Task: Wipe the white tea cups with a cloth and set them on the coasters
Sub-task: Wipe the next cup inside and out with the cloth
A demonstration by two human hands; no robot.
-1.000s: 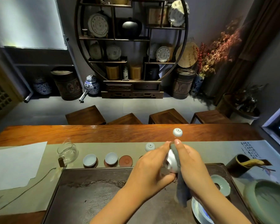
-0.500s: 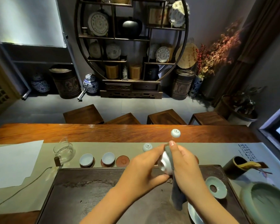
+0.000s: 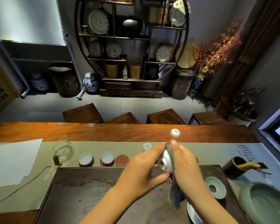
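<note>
My left hand (image 3: 144, 168) grips a white tea cup (image 3: 165, 162) held on its side above the dark tea tray (image 3: 87, 199). My right hand (image 3: 186, 165) holds a grey cloth (image 3: 176, 194) pressed over the cup's rim, its tail hanging down. Two white cups (image 3: 86, 158) (image 3: 107, 157) stand upright on coasters at the left. An empty red-brown coaster (image 3: 122, 160) lies beside them. Two more white cups (image 3: 146, 146) (image 3: 175, 133) sit upside down farther back.
A glass pitcher (image 3: 63, 150) stands left of the cups, a white paper sheet (image 3: 11, 160) farther left. At the right are a celadon saucer (image 3: 215, 187), a celadon bowl (image 3: 265, 206), a dark tool holder (image 3: 234, 167) and a blue-and-white dish (image 3: 193, 214). Wooden stools line the table's far side.
The cup has turned a little between my hands and the cloth has shifted over its rim. The cups on the coasters have not moved.
</note>
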